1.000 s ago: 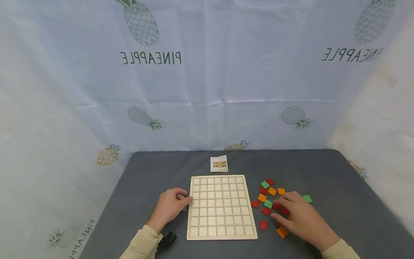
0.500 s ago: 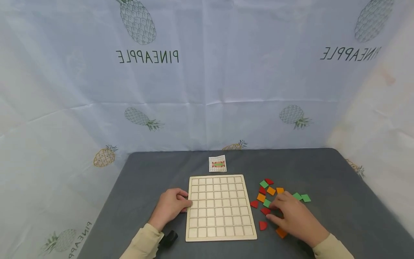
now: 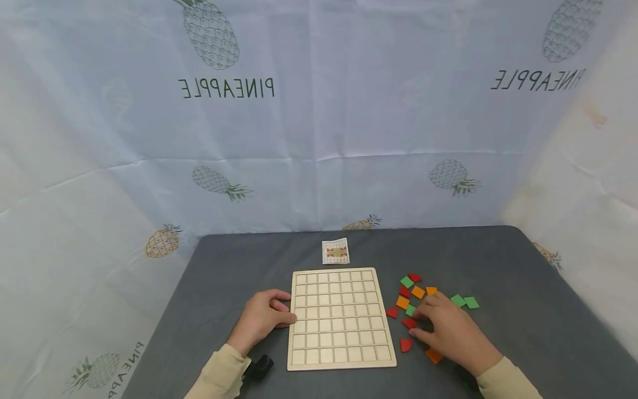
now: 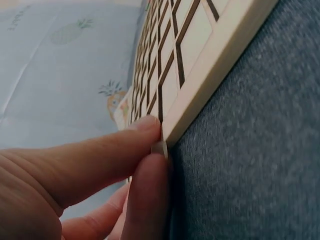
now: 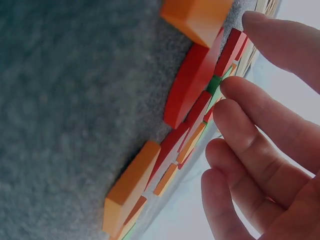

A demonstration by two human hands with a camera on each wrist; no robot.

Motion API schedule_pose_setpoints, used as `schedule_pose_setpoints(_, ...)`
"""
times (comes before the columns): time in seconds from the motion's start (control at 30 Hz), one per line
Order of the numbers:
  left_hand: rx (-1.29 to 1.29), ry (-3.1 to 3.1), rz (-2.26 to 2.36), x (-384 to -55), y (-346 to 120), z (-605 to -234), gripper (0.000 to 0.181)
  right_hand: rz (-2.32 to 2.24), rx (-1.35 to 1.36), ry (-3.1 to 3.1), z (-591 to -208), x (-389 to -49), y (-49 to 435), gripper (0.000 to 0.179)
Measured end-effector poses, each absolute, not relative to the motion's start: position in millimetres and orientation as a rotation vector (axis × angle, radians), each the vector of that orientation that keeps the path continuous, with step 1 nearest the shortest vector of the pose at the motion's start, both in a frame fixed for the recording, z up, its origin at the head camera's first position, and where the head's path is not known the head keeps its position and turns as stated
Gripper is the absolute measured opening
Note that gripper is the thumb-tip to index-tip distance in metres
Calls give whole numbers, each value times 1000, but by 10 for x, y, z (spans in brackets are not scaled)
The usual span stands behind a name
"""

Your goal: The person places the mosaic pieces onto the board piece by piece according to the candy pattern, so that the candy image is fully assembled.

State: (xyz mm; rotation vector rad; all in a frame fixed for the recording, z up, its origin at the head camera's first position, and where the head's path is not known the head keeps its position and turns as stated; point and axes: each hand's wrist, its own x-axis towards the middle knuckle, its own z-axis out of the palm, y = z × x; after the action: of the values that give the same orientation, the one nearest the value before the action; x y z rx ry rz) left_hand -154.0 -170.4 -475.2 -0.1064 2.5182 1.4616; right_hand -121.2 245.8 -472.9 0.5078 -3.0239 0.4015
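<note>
At the lower right of the head view, an orange piece (image 3: 434, 356) lies on the table (image 3: 538, 310), at the near side of the right hand (image 3: 446, 335). A red piece (image 3: 409, 323) lies just left of that hand's fingertips, level with the gap between thumb and index finger. A pick-up appears to depend on this alignment. The visible part of the piece slants down toward the right; its full long axis cannot be determined. The right hand is the nearer one.

Right hand pose: palm toward the table, thumb and index finger apart, remaining fingers lightly bent, nothing gripped. Contact with the red piece cannot be confirmed.

Left of centre, the left hand (image 3: 261, 318) pinches the left edge of the wooden board (image 3: 339, 326), which lies flat between both hands. The pattern card (image 3: 336, 251) lies beyond the board's upper edge.
</note>
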Motion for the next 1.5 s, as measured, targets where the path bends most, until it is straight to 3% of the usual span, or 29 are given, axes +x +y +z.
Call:
schedule_pose_setpoints(0.3, -95, 2386, 1569, -1608, -1790, -4853, 63, 414, 469, -3005, -4719, -1197, 2412, 24)
schedule_pose_setpoints(1.5, -94, 2379, 1570, -1599, -1817, -4869, 60, 434, 443, -3040, -4725, -1204, 2396, 26)
